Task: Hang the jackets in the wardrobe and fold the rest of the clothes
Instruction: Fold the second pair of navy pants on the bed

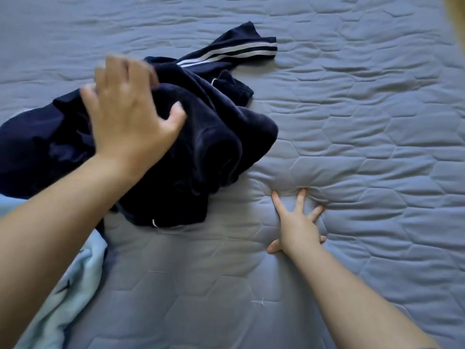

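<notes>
Two bare hands work over a bed [364, 152] covered in a blue-grey bedspread quilted in a honeycomb pattern. The left hand [130, 109] lies on top of a crumpled navy tracksuit garment [214, 147] at the left of the bed, above centre. Its thumb digs into the soft, velvety fabric and its fingers [118, 69] curl over a raised fold, so it seems to be gripping a bunch of the cloth, though the fingertips are blurred and the hold is not fully clear. The garment lies heaped in loose folds. One long striped limb [239, 50] trails away from the person toward the upper middle of the bed and shows white bands along its length and at its cuff. Whether this limb is a sleeve or a trouser leg cannot be told. The garment's darker, smoother part spreads to the left edge of the view, under the left forearm. The right hand [297, 225] is apart from the garment, just right of its near edge. It presses palm-down into the bedspread with its fingers [300, 197] straight and spread wide, holding nothing, and the quilting dents around them. A light blue garment [75, 285] with small dark marks lies bunched at the lower left corner, partly under the left arm and touching the navy one's near edge.
</notes>
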Motion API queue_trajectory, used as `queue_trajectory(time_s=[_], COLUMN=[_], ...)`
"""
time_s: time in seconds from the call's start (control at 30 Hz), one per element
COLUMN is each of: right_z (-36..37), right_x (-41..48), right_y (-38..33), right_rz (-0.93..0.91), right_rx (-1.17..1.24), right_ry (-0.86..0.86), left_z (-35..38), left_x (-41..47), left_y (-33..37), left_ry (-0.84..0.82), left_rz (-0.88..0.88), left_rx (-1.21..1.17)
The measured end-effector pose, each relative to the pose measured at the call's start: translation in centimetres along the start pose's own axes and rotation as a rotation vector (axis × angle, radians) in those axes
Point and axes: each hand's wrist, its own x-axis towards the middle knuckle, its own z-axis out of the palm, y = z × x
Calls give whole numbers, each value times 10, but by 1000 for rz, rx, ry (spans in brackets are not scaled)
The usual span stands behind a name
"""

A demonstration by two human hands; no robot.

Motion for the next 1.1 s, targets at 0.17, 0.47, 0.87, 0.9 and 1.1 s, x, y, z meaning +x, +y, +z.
queue_trajectory(time_s=[0.17, 0.47, 0.87, 0.9, 1.1], right_z=[-2, -2, 0, 1, 13], right_x=[-1, -2, 0, 2, 11], right_y=[-1, 0, -3, -3, 2], right_rz=[9, -4, 28, 27, 27], right_rx=[-3, 19, 14, 14, 18], right_ry=[-17, -12, -12, -1, 43], left_z=[71, 55, 123, 124, 116], left_x=[0, 25, 50, 53, 35], left_y=[22, -52, -81, -83, -81], left_ry=[-882, -931, -553, -531, -657], left_rz=[26, -531, -553, -595, -378], left_rx=[15, -542, -223, -223, 92])
